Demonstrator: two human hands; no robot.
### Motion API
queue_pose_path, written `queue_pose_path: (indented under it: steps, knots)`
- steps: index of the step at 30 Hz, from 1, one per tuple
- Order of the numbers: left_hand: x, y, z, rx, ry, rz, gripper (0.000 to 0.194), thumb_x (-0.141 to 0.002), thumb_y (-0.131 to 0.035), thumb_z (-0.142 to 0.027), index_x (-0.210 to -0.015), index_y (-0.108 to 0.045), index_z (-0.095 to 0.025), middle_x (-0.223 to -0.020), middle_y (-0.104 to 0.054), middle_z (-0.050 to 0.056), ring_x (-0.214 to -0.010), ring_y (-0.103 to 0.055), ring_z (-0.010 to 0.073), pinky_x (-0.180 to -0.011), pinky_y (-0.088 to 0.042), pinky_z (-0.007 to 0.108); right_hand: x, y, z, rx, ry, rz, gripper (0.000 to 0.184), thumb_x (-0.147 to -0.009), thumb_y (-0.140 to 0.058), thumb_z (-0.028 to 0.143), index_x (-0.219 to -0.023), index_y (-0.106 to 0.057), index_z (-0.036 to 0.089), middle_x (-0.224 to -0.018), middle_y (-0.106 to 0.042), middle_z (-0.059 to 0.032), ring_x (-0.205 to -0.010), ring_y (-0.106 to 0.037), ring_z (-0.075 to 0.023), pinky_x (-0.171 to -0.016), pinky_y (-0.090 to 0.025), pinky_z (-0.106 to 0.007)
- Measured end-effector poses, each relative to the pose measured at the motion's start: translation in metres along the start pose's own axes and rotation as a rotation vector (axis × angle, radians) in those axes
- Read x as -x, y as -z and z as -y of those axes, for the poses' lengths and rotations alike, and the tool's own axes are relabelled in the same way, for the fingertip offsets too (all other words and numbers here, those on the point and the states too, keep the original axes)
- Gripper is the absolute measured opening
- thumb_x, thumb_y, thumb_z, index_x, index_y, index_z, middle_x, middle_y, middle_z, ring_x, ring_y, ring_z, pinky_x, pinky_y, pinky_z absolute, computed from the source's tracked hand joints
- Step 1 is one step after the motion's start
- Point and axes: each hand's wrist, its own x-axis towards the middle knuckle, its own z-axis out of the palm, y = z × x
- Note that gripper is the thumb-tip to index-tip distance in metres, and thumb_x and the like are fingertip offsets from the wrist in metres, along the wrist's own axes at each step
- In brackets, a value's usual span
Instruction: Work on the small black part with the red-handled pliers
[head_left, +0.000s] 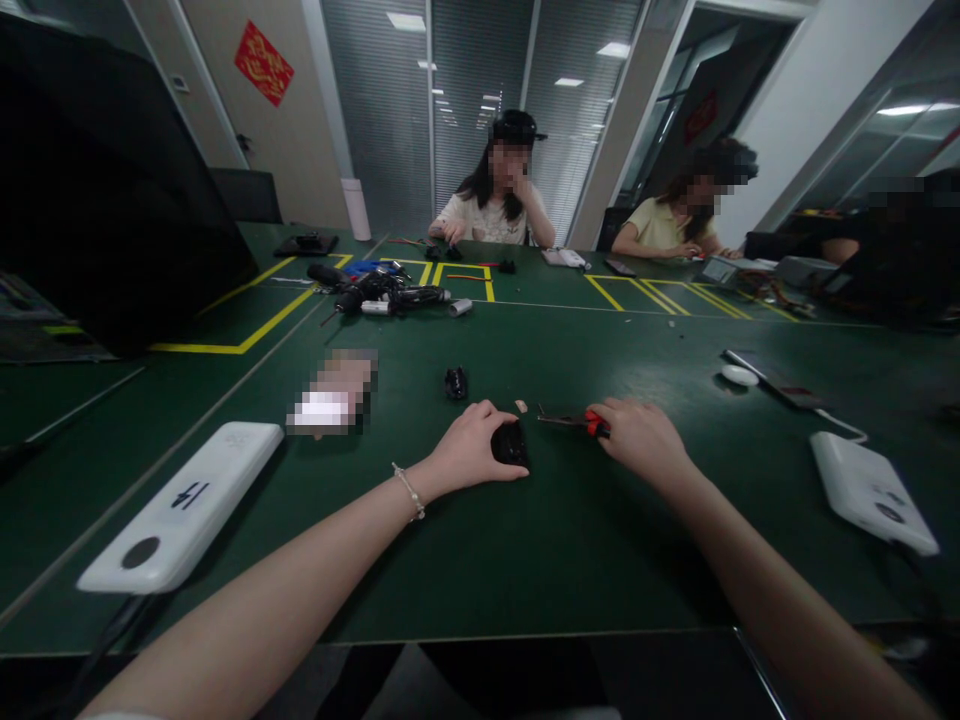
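My left hand (472, 447) curls its thumb and fingers round a small black plastic part (511, 444) that rests on the green table (480, 560). To the right, my right hand (642, 438) is closed on the red and black handles of a pair of pliers (592, 421). The metal jaws point left, a short way from the black part. A small pale scrap (521, 406) lies between the two hands. Just beyond my left hand sits another small, shiny black piece (455, 383), touched by neither hand.
White power banks lie at left (217, 500) and right (870, 490). A blurred-out phone-like object (334, 392) is left of centre. Farther back lies a pile of tools and cables (382, 290). A large dark screen (105, 180) stands left. Co-workers (495, 200) sit across the table.
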Motion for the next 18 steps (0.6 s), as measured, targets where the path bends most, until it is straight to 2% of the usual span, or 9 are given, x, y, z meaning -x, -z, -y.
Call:
queue_pose_path:
  steps: [13,18]
  knots:
    - [0.0001,-0.0002,-0.0003,-0.002,0.001,0.0,0.067,-0.06,-0.063,-0.057,-0.116,-0.047,-0.022,-0.101,-0.046,0.005,-0.093,-0.046,0.0241,-0.078,-0.042,0.038,-0.0004,-0.0038,0.0029,0.011,0.007,-0.081,0.031,-0.07,-0.05,0.025,-0.1,-0.058,0.02,-0.089,-0.058,-0.0082,-0.081,-0.051,-0.0229,-0.066,-0.036,-0.035]
    - [0.0002,-0.0015,0.0005,-0.024,-0.025,-0.023,0.067,-0.06,-0.064,-0.057,-0.114,-0.048,-0.021,-0.1,-0.046,0.005,-0.093,-0.046,0.024,-0.081,-0.041,0.038,0.0003,-0.0032,0.003,-0.035,-0.041,-0.132,0.032,-0.072,-0.048,0.025,-0.102,-0.057,0.019,-0.089,-0.057,-0.0089,-0.081,-0.051,-0.023,-0.066,-0.037,-0.035]
